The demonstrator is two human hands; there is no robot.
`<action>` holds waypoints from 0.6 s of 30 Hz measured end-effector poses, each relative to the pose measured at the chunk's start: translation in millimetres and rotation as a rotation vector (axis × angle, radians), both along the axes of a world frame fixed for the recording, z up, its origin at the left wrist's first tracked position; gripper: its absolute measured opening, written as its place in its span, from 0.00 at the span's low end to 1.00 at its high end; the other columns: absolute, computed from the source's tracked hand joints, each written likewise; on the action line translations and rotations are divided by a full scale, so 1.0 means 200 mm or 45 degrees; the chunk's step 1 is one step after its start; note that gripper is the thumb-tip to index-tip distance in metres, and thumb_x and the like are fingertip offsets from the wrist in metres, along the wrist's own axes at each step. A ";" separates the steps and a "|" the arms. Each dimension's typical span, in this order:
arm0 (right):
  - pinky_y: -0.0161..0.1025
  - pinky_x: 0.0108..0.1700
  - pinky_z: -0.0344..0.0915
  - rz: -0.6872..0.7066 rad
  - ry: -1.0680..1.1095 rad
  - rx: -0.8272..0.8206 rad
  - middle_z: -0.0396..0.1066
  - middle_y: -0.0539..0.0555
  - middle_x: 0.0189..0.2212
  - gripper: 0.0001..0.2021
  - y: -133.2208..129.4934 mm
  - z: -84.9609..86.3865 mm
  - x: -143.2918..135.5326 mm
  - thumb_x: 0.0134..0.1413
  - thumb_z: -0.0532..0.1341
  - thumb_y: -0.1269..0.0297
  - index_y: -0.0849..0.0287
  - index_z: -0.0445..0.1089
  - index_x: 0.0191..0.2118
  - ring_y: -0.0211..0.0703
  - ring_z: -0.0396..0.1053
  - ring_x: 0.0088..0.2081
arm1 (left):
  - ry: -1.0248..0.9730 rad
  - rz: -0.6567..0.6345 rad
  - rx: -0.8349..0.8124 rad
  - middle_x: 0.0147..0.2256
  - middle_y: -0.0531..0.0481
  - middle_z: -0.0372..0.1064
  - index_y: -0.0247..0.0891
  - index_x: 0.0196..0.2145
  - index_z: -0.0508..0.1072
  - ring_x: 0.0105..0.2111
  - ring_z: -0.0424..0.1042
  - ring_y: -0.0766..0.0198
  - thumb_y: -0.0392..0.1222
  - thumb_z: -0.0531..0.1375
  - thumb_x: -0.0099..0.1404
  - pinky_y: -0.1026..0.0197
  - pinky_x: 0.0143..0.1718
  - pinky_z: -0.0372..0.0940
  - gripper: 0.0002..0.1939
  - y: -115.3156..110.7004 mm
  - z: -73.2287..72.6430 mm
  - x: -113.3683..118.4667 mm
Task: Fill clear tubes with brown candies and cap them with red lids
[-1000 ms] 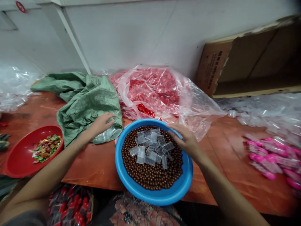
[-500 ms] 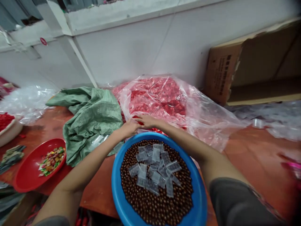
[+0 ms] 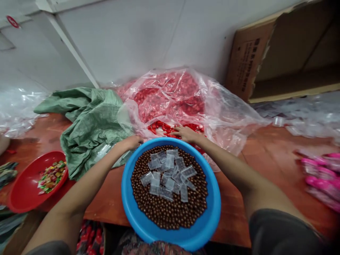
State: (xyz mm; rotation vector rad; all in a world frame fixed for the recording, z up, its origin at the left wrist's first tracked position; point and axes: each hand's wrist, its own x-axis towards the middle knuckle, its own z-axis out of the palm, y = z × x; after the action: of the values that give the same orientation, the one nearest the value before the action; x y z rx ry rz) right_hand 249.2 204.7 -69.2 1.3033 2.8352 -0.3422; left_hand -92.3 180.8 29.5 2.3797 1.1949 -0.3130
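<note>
A large clear plastic bag [image 3: 170,94] full of red wrapped pieces lies behind the blue basin [image 3: 215,209], its near side parted over loose red pieces [image 3: 162,128]. My left hand [image 3: 134,141] is closed at the bag's near left edge, beside the basin's rim; the fingertips are partly hidden. My right hand [image 3: 187,134] reaches over the red pieces at the bag's mouth, fingers stretched out and apart. Small brown balls [image 3: 170,216] fill the basin. On top of them lie several clear plastic tubes [image 3: 170,182], flat and open-ended.
Left of the bag is a crumpled green woven sack [image 3: 90,124]. A red bowl [image 3: 25,187] holds small colourful wrapped pieces [image 3: 53,177]. At right are an open cardboard box [image 3: 243,67] against the wall and pink packets [image 3: 322,177] on the reddish table [image 3: 268,180].
My hands, close together at the bag before, have moved apart, the left one leftward and the right one rightward. More loose red pieces show between them. The view has tilted down.
</note>
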 end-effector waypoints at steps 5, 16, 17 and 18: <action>0.55 0.56 0.60 -0.130 0.030 -0.011 0.66 0.59 0.60 0.25 -0.26 0.03 0.20 0.60 0.57 0.45 0.46 0.69 0.60 0.59 0.63 0.58 | 0.091 0.109 0.165 0.37 0.42 0.77 0.40 0.39 0.79 0.36 0.73 0.57 0.42 0.53 0.66 0.60 0.38 0.63 0.15 -0.13 0.14 0.01; 0.52 0.59 0.65 -0.913 1.131 0.227 0.75 0.55 0.51 0.13 -0.78 0.13 0.34 0.59 0.58 0.61 0.54 0.77 0.45 0.48 0.71 0.52 | -0.216 -0.012 0.144 0.44 0.44 0.71 0.39 0.45 0.74 0.44 0.71 0.58 0.40 0.52 0.69 0.57 0.48 0.64 0.13 -0.67 0.19 0.07; 0.51 0.56 0.67 -1.014 1.206 0.250 0.76 0.55 0.48 0.12 -0.84 0.14 0.33 0.58 0.58 0.60 0.54 0.77 0.44 0.48 0.73 0.50 | -0.178 0.011 0.145 0.44 0.43 0.71 0.38 0.46 0.74 0.44 0.71 0.57 0.40 0.52 0.69 0.56 0.48 0.64 0.13 -0.69 0.17 0.08; 0.51 0.54 0.69 -1.111 1.260 0.270 0.77 0.56 0.46 0.12 -0.91 0.15 0.33 0.57 0.59 0.60 0.54 0.77 0.44 0.48 0.74 0.48 | -0.137 0.029 0.139 0.44 0.42 0.71 0.37 0.46 0.74 0.44 0.71 0.56 0.41 0.53 0.68 0.56 0.47 0.64 0.13 -0.70 0.15 0.09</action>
State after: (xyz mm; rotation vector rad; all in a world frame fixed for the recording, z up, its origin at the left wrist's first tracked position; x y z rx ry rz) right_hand 314.3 22.3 -39.1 3.0958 2.6664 -0.9054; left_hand -74.2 41.7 59.7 2.4397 1.2166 -0.1137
